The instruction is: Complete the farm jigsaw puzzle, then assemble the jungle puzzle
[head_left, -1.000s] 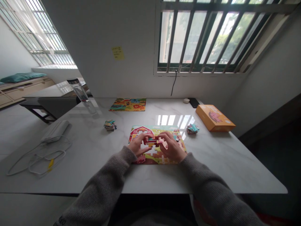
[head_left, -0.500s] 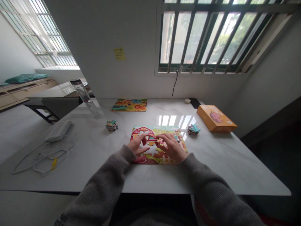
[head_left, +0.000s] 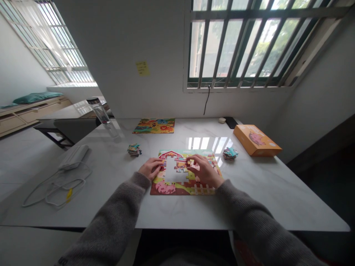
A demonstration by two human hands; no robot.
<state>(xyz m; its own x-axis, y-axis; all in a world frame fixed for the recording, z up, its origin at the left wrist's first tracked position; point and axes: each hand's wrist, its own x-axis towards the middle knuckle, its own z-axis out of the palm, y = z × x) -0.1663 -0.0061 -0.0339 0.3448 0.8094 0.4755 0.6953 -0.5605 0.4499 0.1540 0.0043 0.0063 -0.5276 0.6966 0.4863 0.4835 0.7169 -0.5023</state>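
On a white table (head_left: 291,192), a white cable (head_left: 52,202) is trailing from a pale device (head_left: 73,157), with a clear bottle (head_left: 100,111) standing behind. Next, a small stack of puzzle pieces (head_left: 134,150) is sitting before an animal picture board (head_left: 155,126). The left hand (head_left: 151,169) is curling at the left edge of a farm puzzle (head_left: 181,189); its fingertips are too small to tell whether they're gripping anything. The puzzle is lying front and centre, showing a gap. The right hand (head_left: 205,170) is arching over its right half, thumb and fingers parted. Further right, a second stack (head_left: 230,153) and an orange box (head_left: 257,141) are resting.
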